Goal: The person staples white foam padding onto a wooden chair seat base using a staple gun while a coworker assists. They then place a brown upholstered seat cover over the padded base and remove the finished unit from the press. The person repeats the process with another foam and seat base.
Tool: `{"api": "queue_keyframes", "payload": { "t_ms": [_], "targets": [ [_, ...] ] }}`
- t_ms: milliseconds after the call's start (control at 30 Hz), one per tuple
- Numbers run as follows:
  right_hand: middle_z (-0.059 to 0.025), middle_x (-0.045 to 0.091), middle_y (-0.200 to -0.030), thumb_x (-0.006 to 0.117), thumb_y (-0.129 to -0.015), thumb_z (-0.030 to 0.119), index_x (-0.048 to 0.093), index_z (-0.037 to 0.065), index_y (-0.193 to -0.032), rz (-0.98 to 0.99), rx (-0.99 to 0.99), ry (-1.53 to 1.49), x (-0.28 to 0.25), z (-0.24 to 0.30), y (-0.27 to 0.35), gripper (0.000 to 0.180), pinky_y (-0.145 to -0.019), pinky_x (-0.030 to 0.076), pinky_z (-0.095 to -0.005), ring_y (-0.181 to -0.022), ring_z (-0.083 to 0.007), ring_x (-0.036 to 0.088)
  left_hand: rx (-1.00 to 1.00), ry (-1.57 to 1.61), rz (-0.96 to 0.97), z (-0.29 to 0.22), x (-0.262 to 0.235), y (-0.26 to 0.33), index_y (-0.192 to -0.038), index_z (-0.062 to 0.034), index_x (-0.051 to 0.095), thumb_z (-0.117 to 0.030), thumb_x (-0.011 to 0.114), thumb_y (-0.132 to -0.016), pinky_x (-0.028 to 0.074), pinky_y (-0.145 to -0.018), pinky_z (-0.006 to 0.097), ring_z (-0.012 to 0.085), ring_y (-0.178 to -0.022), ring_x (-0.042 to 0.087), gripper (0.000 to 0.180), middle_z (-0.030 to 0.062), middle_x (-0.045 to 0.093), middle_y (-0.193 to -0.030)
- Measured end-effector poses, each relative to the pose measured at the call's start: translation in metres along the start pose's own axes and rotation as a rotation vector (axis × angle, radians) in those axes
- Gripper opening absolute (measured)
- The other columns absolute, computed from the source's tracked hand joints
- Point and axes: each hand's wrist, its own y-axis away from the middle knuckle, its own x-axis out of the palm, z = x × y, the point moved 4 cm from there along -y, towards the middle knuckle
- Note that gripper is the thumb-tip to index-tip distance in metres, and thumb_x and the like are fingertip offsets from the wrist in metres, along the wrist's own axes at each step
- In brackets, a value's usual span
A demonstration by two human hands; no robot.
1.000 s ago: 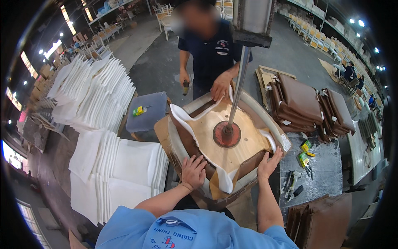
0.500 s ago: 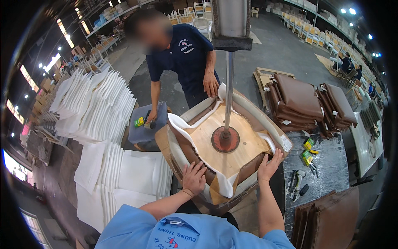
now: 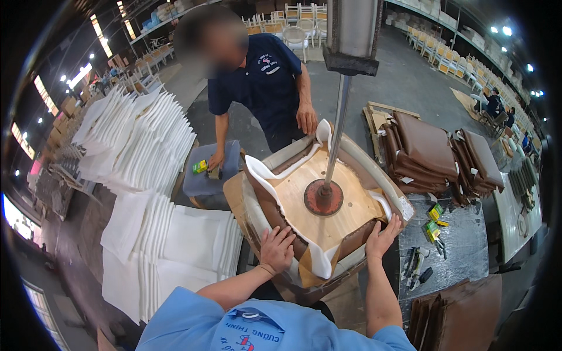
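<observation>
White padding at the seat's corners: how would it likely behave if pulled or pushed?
The white padding probably bends easily, since its edges curl and flop outward. It may resist sliding out, as it seems tucked between the brown cover and the wooden board, which the round red plate appears to press.

A pale wooden panel is set bare face up within a grey padded rim. Its edges are surrounded by a brown cover, stood upright; white padding is exposed, protruding upward at the corners.
</observation>
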Motion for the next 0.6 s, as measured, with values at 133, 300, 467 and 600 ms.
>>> {"api": "queue_keyframes", "payload": {
  "t_ms": [133,300,467,600],
  "targets": [
    [-0.0277,0.043,-0.172,0.068,-0.107,0.015,0.043,-0.002,-0.169,0.013,0.001,-0.003,0.003,0.002,-0.006,0.068,-0.137,0.028,-0.0566,-0.166,-0.0485,0.031,-0.01,-0.005,-0.022,-0.005,0.0,0.002,-0.134,-0.0147,0.08,-0.027,0.069,-0.095,0.028,-0.131,0.063,0.0406,-0.147,0.056,0.043,0.0106,0.068,-0.155],
    [-0.0269,0.043,-0.173,0.068,-0.107,0.017,0.043,-0.001,-0.169,-0.006,0.015,-0.001,0.002,-0.002,-0.01,0.069,-0.136,0.029,-0.0571,-0.166,-0.0479,0.032,-0.006,0.004,-0.025,-0.01,0.0,-0.002,-0.133,-0.0142,0.08,-0.025,0.066,-0.096,0.028,-0.13,0.061,0.0401,-0.146,0.057,0.041,0.0106,0.068,-0.154],
    [-0.0268,0.042,-0.174,0.069,-0.107,0.018,0.045,-0.002,-0.168,-0.032,0.022,-0.01,0.0,-0.001,0.001,0.068,-0.136,0.029,-0.0573,-0.167,-0.0484,0.031,0.017,0.002,-0.015,-0.001,-0.004,-0.004,-0.132,-0.0141,0.079,-0.024,0.067,-0.096,0.029,-0.13,0.061,0.04,-0.146,0.057,0.04,0.0106,0.069,-0.154],
    [-0.0266,0.04,-0.176,0.068,-0.108,0.018,0.045,-0.003,-0.168,-0.008,0.044,0.002,-0.001,0.002,0.012,0.067,-0.136,0.028,-0.0567,-0.168,-0.0485,0.029,0.013,0.028,0.005,0.007,-0.007,-0.003,-0.139,-0.0129,0.076,-0.023,0.065,-0.097,0.029,-0.131,0.061,0.0408,-0.149,0.055,0.045,0.013,0.065,-0.158]
  ]
}}
